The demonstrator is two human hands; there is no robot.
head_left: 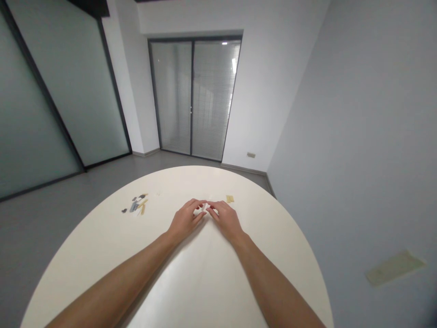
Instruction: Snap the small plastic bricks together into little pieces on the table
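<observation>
Both my hands meet over the middle of a round white table (205, 282). A small white piece (205, 207) sits between their fingertips, too small to name more exactly. My left hand (186, 218) pinches it from the left, with thumb and fingers closed. From the other side, my right hand (225, 218) has its fingers bent round the same piece. Just beyond the right hand lie small yellow pieces (230, 199). To the left is a loose group of small parts, among them a grey piece (134, 207) and a yellow strip (143, 209).
A tiny dark part (124, 211) lies at the left of the group. A faint whitish piece (158, 193) rests farther back. The table's curved edge runs round both sides, close to the wall (358, 136) at right. Glass doors (193, 95) stand behind.
</observation>
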